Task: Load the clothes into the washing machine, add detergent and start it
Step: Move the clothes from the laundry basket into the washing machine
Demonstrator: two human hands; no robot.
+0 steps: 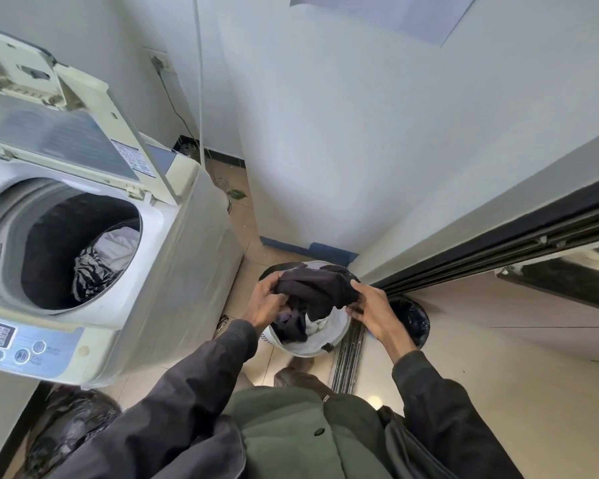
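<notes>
Down low, both hands work over the white laundry basket (320,344) on the tiled floor. Left hand (265,300) and right hand (374,311) each have fingers curled tight into a dark garment (317,288), bunched just above the basket rim. Washing machine (94,257) stands to the left, lid (66,133) raised; white and striped clothes (104,261) lie in the drum.

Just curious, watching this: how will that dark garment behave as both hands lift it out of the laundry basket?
Probably floppy: the dark garment bunches and folds between the left hand and right hand. Likely light, pinched only by fingers. It may trail or snag other clothes in the white basket.
</notes>
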